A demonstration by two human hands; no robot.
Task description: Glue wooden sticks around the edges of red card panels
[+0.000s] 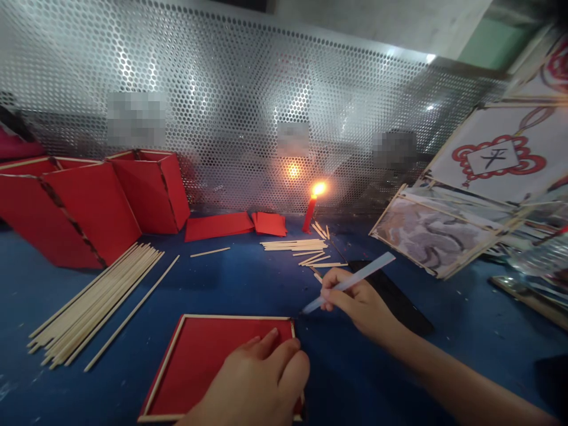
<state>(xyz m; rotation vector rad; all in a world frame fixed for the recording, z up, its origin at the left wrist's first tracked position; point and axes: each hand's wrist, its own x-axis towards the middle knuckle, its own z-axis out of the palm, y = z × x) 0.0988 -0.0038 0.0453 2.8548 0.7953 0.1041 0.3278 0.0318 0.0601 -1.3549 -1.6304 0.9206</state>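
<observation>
My right hand (355, 302) pinches a translucent, whitish glue stick (359, 275). Its lower, darkened tip points at the far right corner of a red card panel (208, 361) lying flat on the blue table. Thin wooden sticks (235, 317) border that panel along its edges. My left hand (261, 378) presses on the panel, its thumb and forefinger bent over the stick on the right edge and hiding most of it. Beyond my right hand, a lit red candle (309, 214) stands upright with a tall flame.
Long wooden sticks (106, 302) lie in a bundle at left, one apart. Red card boxes (89, 207) stand behind them. Red card pieces (219, 226) and short sticks (293, 244) lie near the candle. A dark flat object (399, 302) and decorated paper-and-stick frames (437, 231) are at right. Perforated metal (239, 112) closes the back.
</observation>
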